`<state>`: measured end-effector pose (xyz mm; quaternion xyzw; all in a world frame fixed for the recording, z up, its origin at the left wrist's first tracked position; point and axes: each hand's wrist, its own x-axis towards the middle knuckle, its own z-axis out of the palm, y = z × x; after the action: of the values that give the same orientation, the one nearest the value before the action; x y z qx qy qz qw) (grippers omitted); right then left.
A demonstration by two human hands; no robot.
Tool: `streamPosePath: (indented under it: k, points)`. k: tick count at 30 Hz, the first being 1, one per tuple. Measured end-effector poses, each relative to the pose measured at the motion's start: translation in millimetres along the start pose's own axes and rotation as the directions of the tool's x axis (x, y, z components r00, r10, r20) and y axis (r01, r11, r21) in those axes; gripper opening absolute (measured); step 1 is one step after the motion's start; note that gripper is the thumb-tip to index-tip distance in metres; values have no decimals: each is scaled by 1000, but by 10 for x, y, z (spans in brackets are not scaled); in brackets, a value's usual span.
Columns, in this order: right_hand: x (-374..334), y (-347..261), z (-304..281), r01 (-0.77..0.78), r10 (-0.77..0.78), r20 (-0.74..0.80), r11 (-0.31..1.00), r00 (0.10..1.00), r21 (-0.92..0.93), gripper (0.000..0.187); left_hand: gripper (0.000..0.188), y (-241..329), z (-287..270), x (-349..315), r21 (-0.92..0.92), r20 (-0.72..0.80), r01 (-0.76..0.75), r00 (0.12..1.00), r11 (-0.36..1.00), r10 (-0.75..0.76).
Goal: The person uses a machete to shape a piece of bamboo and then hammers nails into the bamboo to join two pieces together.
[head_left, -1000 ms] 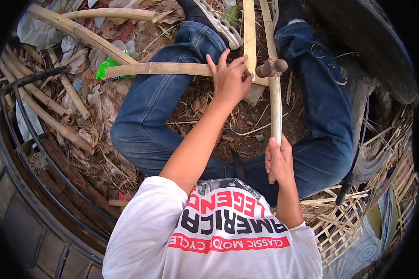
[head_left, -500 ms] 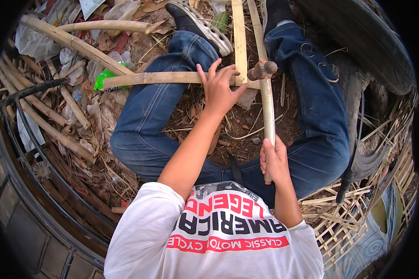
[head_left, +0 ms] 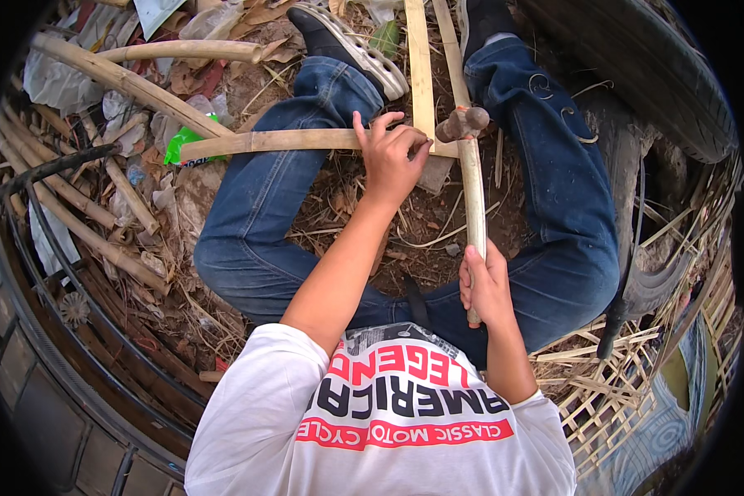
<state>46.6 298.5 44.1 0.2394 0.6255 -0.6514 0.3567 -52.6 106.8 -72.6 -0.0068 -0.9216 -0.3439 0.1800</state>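
Observation:
My right hand (head_left: 487, 281) is wrapped round the pale wooden handle of a hammer (head_left: 473, 182). The hammer's rusty head points away from me, just right of where the bamboo pieces meet. Thumb and fingertips of my left hand (head_left: 391, 161) pinch together at that joint, on something too small to make out. Under this hand a split bamboo slat (head_left: 293, 140) runs crosswise over my left shin. A pale upright bamboo strip (head_left: 420, 70) meets it at the joint, and a second strip (head_left: 452, 54) slants away beside it. A small block (head_left: 435, 175) lies beneath the joint.
Bamboo poles (head_left: 132, 87) and plastic litter lie at the left, with a green wrapper (head_left: 192, 142) by the slat's end. A black metal frame (head_left: 54, 223) curves along the left edge. A tyre (head_left: 645, 74) stands far right; woven bamboo lattice (head_left: 608, 405) lies near right.
The thumb and fingers of my left hand have closed from a spread pose into a pinch at the joint. My right hand keeps the hammer nearly still. The view has shifted slightly.

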Motion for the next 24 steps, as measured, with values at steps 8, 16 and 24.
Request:
streamPosePath:
  k: [8,16,24]
  points:
    - [-30,-2,33,37,-37,-7,995,999,-88,23,15,-27,61,-9,-29,-44,-34,998,999,33]
    - [-91,-32,64,43,-47,-23,986,999,-160,24,15,-14,62,-42,7,-68,-17,997,1000,18]
    - [-92,-130,63,22,-29,-31,978,999,-210,25,17,-19,40,-42,-18,-21,-14,1000,1000,14]
